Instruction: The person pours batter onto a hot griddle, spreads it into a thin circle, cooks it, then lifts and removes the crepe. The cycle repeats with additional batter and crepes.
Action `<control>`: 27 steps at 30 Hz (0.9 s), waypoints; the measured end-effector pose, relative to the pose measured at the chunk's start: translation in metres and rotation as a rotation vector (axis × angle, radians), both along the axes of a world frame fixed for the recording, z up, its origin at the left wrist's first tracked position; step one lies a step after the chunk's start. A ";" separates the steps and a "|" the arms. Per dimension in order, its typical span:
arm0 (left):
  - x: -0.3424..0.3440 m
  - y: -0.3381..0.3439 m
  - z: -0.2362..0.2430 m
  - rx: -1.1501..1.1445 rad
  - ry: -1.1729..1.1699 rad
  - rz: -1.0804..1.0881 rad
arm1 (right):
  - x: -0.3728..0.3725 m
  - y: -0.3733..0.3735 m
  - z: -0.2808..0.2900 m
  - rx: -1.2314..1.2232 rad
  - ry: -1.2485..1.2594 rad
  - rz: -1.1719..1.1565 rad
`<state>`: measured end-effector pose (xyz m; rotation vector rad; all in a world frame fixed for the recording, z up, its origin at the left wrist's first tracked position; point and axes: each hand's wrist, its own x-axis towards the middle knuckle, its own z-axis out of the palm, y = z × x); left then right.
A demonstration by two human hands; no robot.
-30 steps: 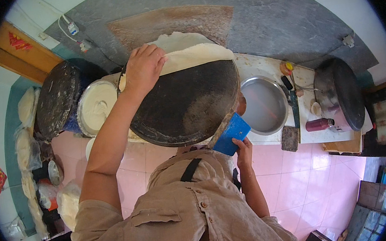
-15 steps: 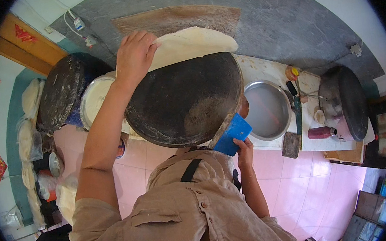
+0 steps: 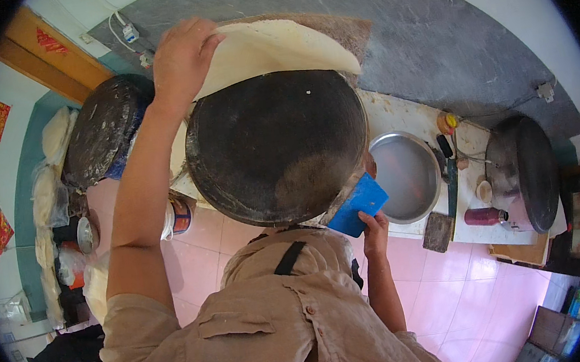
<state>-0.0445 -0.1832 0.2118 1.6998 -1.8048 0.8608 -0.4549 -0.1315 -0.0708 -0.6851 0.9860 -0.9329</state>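
Observation:
My left hand [image 3: 185, 62] reaches over the far left of a round black griddle [image 3: 273, 148], its fingers closed on the edge of a thin pale flatbread sheet [image 3: 277, 46]. That sheet is lifted off most of the griddle and spreads across its far side. A small white crumb lies on the bared dark surface. My right hand [image 3: 375, 227] grips a flat blue scraper [image 3: 357, 206] at the griddle's near right rim. Just right of the scraper is a wide metal basin [image 3: 405, 177] holding cloudy liquid.
A dark-topped round drum [image 3: 107, 129] stands at the left. Right of the basin lie a long dark-handled tool [image 3: 452, 186] and a reddish bottle [image 3: 485, 216], beside a large dark-lidded pot [image 3: 525, 176]. Behind the griddle, a brown board [image 3: 356, 35] leans on the grey wall.
My left hand has drawn the sheet farther up and away, baring more of the griddle. My right hand keeps the scraper near the rim. The view has shifted slightly.

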 end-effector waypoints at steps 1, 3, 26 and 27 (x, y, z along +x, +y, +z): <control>0.007 0.002 0.004 -0.009 -0.006 -0.001 | -0.004 -0.004 0.000 -0.047 -0.020 0.011; 0.014 0.009 0.018 -0.038 0.018 0.004 | -0.008 -0.020 0.005 -0.163 -0.003 0.044; -0.056 0.366 0.086 -0.195 0.636 0.454 | 0.183 -0.082 0.104 -0.785 0.154 0.562; -0.065 0.390 0.076 -0.193 0.633 0.457 | 0.194 -0.067 0.118 -0.767 -0.005 0.550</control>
